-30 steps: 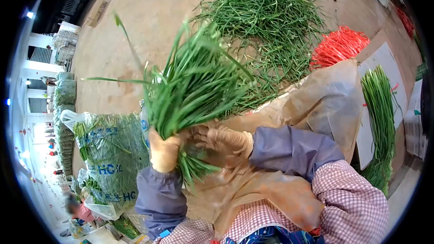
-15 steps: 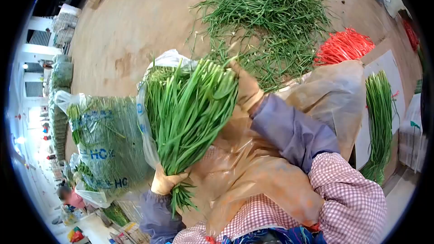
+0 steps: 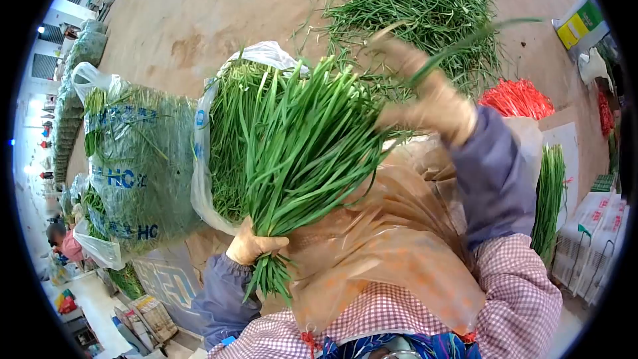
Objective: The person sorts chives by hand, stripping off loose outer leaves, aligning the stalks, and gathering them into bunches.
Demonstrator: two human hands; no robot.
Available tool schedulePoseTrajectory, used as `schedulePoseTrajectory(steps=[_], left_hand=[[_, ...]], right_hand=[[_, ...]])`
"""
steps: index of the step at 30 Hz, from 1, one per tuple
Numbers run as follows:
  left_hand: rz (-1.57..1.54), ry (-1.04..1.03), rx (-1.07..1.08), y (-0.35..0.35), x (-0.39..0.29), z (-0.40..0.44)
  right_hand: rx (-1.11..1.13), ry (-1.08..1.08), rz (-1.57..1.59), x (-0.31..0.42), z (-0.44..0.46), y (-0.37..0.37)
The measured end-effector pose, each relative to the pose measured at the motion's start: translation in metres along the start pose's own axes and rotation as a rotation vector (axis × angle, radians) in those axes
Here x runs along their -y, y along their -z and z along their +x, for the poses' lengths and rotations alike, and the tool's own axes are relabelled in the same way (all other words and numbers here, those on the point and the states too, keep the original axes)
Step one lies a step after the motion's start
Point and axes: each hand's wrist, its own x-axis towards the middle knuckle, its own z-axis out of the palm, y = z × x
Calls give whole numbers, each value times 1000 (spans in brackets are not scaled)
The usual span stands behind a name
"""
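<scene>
My left hand [image 3: 251, 244], in a tan glove, is closed around the narrow end of a bunch of long green stalks [image 3: 309, 139]. The bunch fans out upward, its pale ends at the top. To its right, my right hand [image 3: 432, 103], also gloved, is raised and smeared by motion. A loose green blade [image 3: 458, 48] lies across it; whether the fingers grip the blade is unclear. Behind the bunch, an open clear bag [image 3: 203, 183] holds more green stalks [image 3: 226, 139]. A brown plastic sheet [image 3: 392, 246] covers my lap.
A full bag [image 3: 139, 166] stands at the left. Loose greens [image 3: 412, 10] are heaped on the floor ahead, with red strips [image 3: 517, 98] to their right. Another bundle [image 3: 548, 199] lies on a white board at the right. A person [image 3: 64, 242] is at the far left.
My right hand has left the bunch's top and moved right, with a loose blade now across it. My left hand keeps its hold on the bunch. The view has shifted, showing more of the open bag.
</scene>
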Motion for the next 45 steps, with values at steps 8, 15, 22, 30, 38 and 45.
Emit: schedulePoseTrajectory(steps=[8,15,22,30,38,45], left_hand=[[66,-239,8,-11,-3,-12],[140,-202,109,4,5,-5],[219,-248,67,19,33,3],[202,-197,17,20,70,5],[51,-156,-57,-1,54,-3],[8,-154,-38,6,61,2]], right_hand=[[182,586,-465,41,0,-137],[-294,-153,771,48,12,-100],[-619,-79,810,-10,17,72],[-341,-456,-83,-23,-27,47],[-47,-335,-277,-15,-16,-72],[-664,-329,-164,-107,-9,9]])
